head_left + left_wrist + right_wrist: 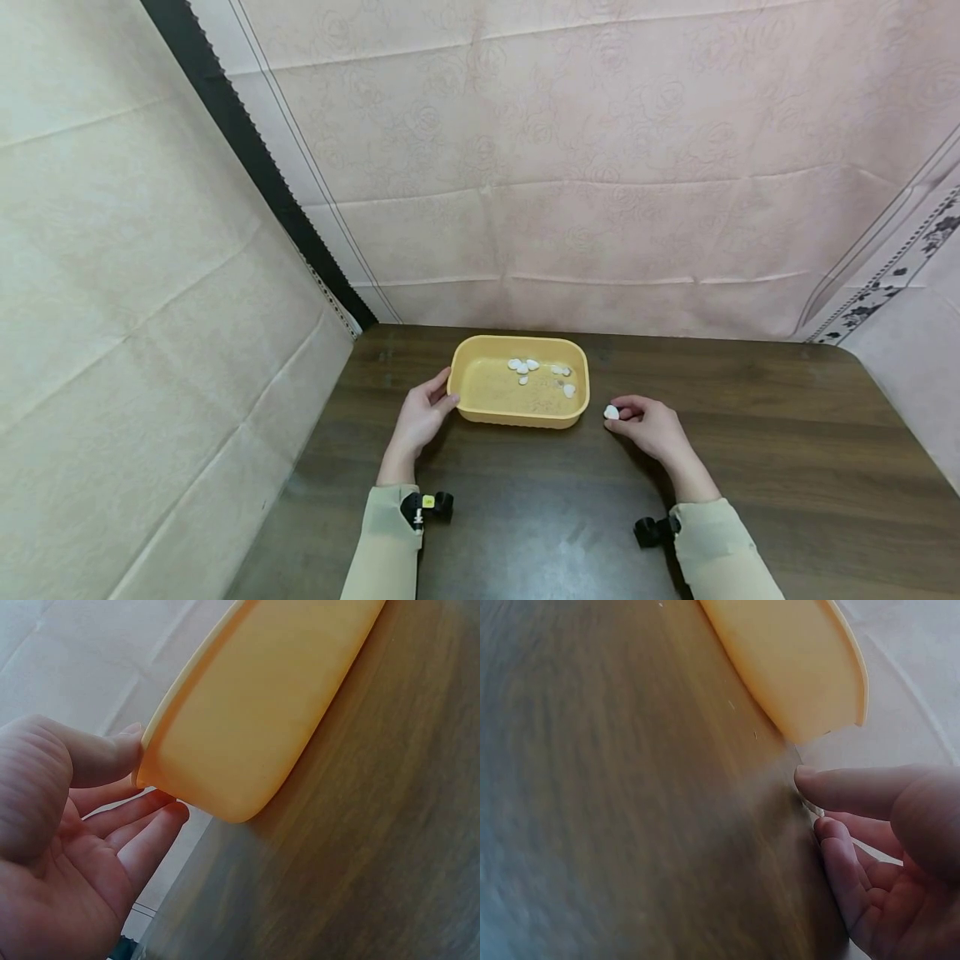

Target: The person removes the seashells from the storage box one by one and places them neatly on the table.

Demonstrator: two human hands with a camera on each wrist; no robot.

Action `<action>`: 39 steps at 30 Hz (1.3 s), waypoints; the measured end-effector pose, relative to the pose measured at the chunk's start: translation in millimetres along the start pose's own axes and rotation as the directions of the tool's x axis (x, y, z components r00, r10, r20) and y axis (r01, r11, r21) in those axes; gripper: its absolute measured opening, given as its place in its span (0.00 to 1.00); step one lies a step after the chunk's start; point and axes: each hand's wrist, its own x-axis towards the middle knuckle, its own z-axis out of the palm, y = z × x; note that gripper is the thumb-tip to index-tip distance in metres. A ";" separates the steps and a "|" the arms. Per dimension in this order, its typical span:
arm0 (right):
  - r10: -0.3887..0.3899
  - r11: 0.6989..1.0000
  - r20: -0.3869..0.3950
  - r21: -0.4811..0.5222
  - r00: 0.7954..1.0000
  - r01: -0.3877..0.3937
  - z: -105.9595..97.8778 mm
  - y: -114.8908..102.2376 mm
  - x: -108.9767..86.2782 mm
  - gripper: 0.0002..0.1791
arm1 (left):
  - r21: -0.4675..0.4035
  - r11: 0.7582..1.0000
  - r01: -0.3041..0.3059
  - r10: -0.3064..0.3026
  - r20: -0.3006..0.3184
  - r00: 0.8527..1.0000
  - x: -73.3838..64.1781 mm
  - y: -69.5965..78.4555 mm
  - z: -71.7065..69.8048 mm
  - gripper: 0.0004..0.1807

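Observation:
A yellow rectangular plastic tray [480, 408] sits near the back of the wooden table, with several small white pebble- or shell-like pieces [522, 368] scattered on its floor. At the tray's left end, my left hand [420, 414] holds the rim; the left wrist view has its thumb [109, 756] against the rim and the fingers below. Off the tray's right side, my right hand [648, 427] pinches another small white piece [612, 412] between thumb and fingers, low over the table. In the right wrist view this piece is mostly hidden by the fingertips.
Brown wood-grain table [525, 508] spreads under both hands. Behind it hangs a pale patterned cloth [600, 183], and another pale cloth [150, 333] covers the left side. Dark crumbs lie inside the tray. Black camera mounts [656, 531] are strapped to both wrists.

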 end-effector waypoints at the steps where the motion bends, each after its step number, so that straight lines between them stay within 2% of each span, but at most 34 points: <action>1: 0.001 1.000 0.000 0.000 1.000 -0.001 0.2 0.0 0.0 0.24 | -0.001 1.000 0.000 0.000 0.000 1.000 -0.1 0.3 0.0 0.32; 17: 0.003 1.000 -0.002 0.016 1.000 -0.003 2.7 4.2 -0.8 0.24 | 0.014 1.000 0.006 -0.005 -0.008 1.000 -0.2 -0.4 -0.8 0.32; 29: -0.007 0.997 0.033 0.075 0.999 0.004 -4.0 3.2 -7.6 0.27 | 0.027 1.000 0.004 -0.004 -0.004 1.000 -2.0 -0.5 -1.2 0.32; 39: -0.036 0.993 0.062 0.111 0.997 0.029 -8.7 10.5 -5.6 0.27 | 0.036 0.999 -0.009 0.009 0.001 1.000 -0.2 0.6 -1.9 0.32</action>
